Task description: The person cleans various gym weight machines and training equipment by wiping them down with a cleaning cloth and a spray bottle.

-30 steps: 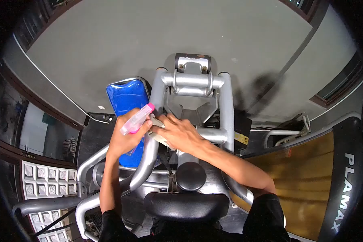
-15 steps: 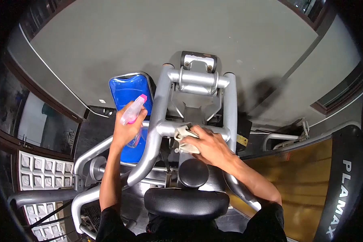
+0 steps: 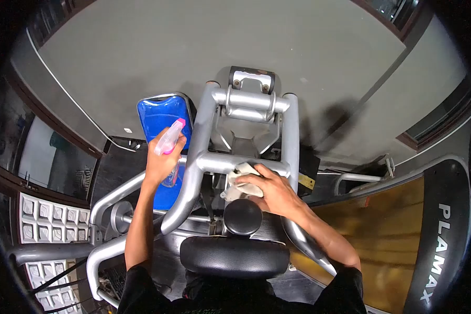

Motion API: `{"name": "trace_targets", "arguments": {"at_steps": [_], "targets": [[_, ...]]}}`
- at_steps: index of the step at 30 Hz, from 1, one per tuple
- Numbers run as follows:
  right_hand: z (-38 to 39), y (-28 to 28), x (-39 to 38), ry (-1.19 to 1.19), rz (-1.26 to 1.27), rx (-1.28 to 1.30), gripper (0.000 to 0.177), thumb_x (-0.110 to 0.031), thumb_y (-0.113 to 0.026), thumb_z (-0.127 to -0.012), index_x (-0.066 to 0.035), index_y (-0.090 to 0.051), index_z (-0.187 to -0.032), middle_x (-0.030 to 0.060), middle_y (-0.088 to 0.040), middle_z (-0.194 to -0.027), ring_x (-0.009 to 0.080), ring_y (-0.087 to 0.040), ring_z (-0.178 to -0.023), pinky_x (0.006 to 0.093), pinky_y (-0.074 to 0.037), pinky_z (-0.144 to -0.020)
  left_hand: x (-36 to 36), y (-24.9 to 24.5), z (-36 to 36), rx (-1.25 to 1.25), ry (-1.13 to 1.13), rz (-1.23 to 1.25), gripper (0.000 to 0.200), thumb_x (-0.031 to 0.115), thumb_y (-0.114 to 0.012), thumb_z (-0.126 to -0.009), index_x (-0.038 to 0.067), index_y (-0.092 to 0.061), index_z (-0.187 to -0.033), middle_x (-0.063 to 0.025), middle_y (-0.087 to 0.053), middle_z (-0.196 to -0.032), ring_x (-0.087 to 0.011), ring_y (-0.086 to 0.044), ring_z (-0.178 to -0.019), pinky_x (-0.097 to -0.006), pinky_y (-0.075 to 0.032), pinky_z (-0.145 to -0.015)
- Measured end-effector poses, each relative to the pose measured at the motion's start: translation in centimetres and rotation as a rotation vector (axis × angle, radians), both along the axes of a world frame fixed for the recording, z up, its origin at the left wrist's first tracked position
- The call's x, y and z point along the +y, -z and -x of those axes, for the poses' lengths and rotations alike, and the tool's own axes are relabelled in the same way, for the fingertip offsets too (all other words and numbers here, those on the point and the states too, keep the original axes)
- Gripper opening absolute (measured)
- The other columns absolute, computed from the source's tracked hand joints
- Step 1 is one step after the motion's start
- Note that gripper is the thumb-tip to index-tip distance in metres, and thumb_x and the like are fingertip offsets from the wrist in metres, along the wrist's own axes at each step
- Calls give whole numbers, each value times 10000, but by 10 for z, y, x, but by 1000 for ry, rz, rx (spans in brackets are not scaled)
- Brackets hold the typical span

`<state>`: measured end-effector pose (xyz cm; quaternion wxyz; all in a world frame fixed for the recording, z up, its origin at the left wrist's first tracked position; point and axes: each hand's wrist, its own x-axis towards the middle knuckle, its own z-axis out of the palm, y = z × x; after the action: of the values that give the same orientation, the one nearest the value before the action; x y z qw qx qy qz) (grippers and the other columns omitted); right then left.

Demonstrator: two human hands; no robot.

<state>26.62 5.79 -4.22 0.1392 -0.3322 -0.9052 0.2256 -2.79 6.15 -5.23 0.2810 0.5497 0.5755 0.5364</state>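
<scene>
My left hand (image 3: pixel 161 161) is wrapped round a clear spray bottle (image 3: pixel 169 140) with a pink and translucent trigger head, left of the machine frame and in front of a blue panel. A pale, crumpled cloth (image 3: pixel 246 180) is gripped in my right hand (image 3: pixel 271 191). Cloth and hand lie against the middle of the silver exercise machine (image 3: pixel 220 163), just below its crossbar. The cloth hides the part of the metal beneath it. Closest to my right hand is a round black pad (image 3: pixel 243 216) on the machine.
A black padded seat (image 3: pixel 234 256) sits close to my body. The blue panel (image 3: pixel 162 112) stands at the left behind the bottle. On the right is a machine cover (image 3: pixel 445 240) lettered PLAMAX. A grey wall (image 3: pixel 235 36) rises behind.
The view has shifted slightly, so the machine appears a little further left. My right hand and the cloth have moved slightly down relative to the crossbar. My left hand still holds the bottle.
</scene>
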Motion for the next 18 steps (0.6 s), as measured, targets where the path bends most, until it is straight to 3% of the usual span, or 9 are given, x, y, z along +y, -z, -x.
{"name": "trace_targets", "arguments": {"at_steps": [3,6,10,13,15,18], "targets": [[21,-4,6,-10,-40,64,531,-101,-725,-709,-246,-554,-1190,93,-498,-1076,304,-580,-1002,412,-509,-841,0,0,-1,33,-38,11,133,132,-650,-854,14,-616,-905,-10,-577,-656,-68,-521,-526,-240,-425,-491],[53,-10,20,-64,-5,187,526,-101,-698,-727,-250,-538,-1205,90,-485,-1076,304,-574,-993,407,-513,-813,2,0,1,12,-105,-32,121,122,-645,-854,13,-613,-894,-6,-573,-650,-64,-515,-521,-237,-422,-480],[94,-8,48,-153,-18,148,505,-104,-702,-724,-228,-566,-1194,80,-506,-1022,298,-602,-895,397,-535,-739,2,-3,3,-110,-175,-8,107,118,-645,-854,21,-611,-884,6,-560,-651,-52,-502,-535,-230,-421,-475],[119,0,81,-262,-178,63,481,-144,-706,-737,-237,-570,-1188,85,-520,-1079,292,-605,-934,399,-542,-745,1,1,13,-77,-158,30,196,101,-649,-833,-7,-617,-994,-29,-617,-758,-78,-546,-565,-238,-450,-517],[131,2,105,-226,-235,68,419,-136,-691,-746,-225,-592,-1143,83,-542,-1108,287,-604,-989,403,-543,-757,1,-1,9,-52,-198,-44,93,104,-640,-842,16,-609,-841,-7,-575,-679,-61,-504,-616,-246,-420,-555],[146,0,147,-125,-514,58,456,-71,-685,-720,-196,-603,-1150,89,-542,-1136,299,-607,-969,400,-549,-764,-1,-2,9,-41,-201,-31,84,91,-645,-825,15,-610,-816,-20,-583,-661,-58,-492,-631,-254,-423,-568]]}}
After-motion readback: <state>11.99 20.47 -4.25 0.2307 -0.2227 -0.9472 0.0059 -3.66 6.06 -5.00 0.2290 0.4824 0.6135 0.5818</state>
